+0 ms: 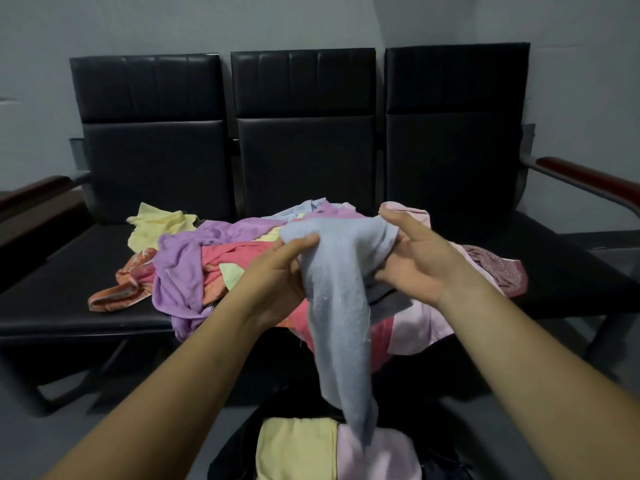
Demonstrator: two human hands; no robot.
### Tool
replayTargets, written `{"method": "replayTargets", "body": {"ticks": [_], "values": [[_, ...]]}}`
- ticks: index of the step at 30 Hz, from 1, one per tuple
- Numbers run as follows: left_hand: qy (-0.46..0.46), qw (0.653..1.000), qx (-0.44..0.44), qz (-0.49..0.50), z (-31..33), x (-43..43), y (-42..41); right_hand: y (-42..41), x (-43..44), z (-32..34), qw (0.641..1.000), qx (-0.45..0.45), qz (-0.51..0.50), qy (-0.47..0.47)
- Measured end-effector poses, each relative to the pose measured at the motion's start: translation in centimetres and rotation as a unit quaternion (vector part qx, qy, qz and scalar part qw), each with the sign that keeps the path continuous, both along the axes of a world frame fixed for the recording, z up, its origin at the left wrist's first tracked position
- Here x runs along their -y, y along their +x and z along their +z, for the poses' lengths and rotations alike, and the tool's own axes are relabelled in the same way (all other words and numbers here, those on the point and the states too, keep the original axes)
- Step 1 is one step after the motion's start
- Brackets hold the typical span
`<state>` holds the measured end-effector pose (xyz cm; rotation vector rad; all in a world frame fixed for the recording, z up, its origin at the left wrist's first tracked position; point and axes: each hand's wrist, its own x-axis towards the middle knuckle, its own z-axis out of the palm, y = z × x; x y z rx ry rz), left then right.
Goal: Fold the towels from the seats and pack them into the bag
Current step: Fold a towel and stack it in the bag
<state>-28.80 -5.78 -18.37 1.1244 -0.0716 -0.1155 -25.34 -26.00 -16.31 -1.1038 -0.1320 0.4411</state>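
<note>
A pale blue towel [341, 299] hangs between my hands above the seats. My left hand [277, 271] pinches its upper left edge and my right hand [415, 261] grips its upper right corner. Its loose lower end dangles down over the black bag [235, 448] at the bottom of the view. Inside the bag lie a folded yellow towel [298, 448] and a folded pink towel [377, 455]. A heap of unfolded towels covers the middle seat: purple [183, 268], yellow [156, 223], orange [117, 292], coral [235, 254] and light pink [419, 327].
Three joined black seats [69, 289] stand against a grey wall, with wooden armrests at the left [31, 192] and right [588, 178]. A patterned maroon cloth [498, 268] lies on the right seat. Grey floor shows under the seats.
</note>
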Motion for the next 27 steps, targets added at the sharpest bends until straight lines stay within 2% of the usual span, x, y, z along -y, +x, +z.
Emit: {"method": "replayTargets", "body": {"ticks": [3, 6, 9, 13, 17, 19, 23, 27], "values": [[-0.056, 0.998, -0.004, 0.019, 0.7, 0.8, 0.4, -0.2, -0.3, -1.8, 0.995, 0.000, 0.072, -0.067], [-0.046, 0.998, 0.009, 0.040, 1.1, 0.6, 0.4, -0.4, -0.6, -2.3, 0.993, 0.007, 0.082, -0.087], [0.025, 0.998, 0.054, 0.022, 1.6, -0.4, 0.1, -0.4, -0.9, -2.7, 0.991, 0.027, 0.072, -0.110], [0.180, 0.979, 0.099, -0.002, 1.3, -2.2, -0.5, -0.2, -1.0, -2.4, 0.997, 0.059, -0.004, -0.054], [0.278, 0.958, 0.067, -0.012, 1.2, -3.3, -0.8, -0.6, -0.8, -1.7, 0.993, 0.097, -0.039, -0.052], [0.259, 0.965, 0.028, -0.012, 0.9, -3.3, -0.7, -1.0, -1.0, -1.4, 0.994, 0.090, -0.045, -0.039], [0.089, 0.990, -0.055, -0.097, -0.2, -2.4, -0.7, -1.2, -1.0, -0.7, 0.997, 0.037, -0.061, 0.022], [0.126, 0.978, -0.079, -0.148, -0.7, -1.5, -1.4, -1.2, -0.4, -0.2, 0.998, 0.037, -0.041, 0.043]]}}
